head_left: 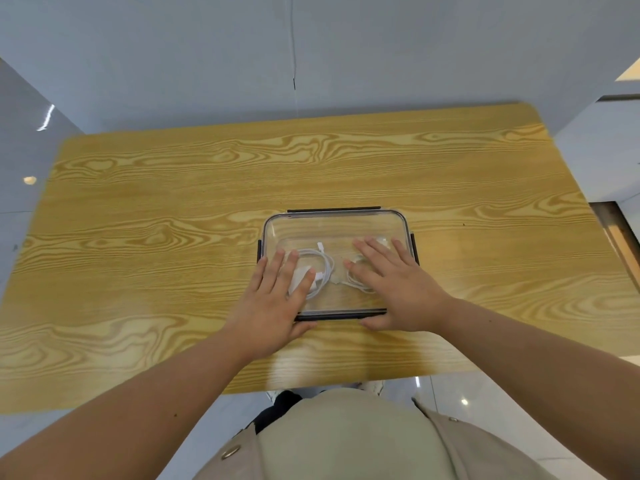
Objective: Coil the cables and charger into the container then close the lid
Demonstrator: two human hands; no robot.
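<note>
A clear rectangular container [273, 226] with a transparent lid [334, 225] and dark clasps stands on the table's near middle. Through the lid I see a coiled white cable [323, 261] with a white charger [300, 277] on the left, and a second coiled white cable [358, 284] on the right. My left hand [277, 299] lies flat on the lid's near left part, fingers spread, thumb at the front clasp [337, 315]. My right hand [394, 285] lies flat on the near right part, thumb under the front edge.
The container rests on a wooden table [173, 237] with pale grain. Grey walls stand behind and to the left. The table's near edge runs just in front of my body; glossy floor shows below it.
</note>
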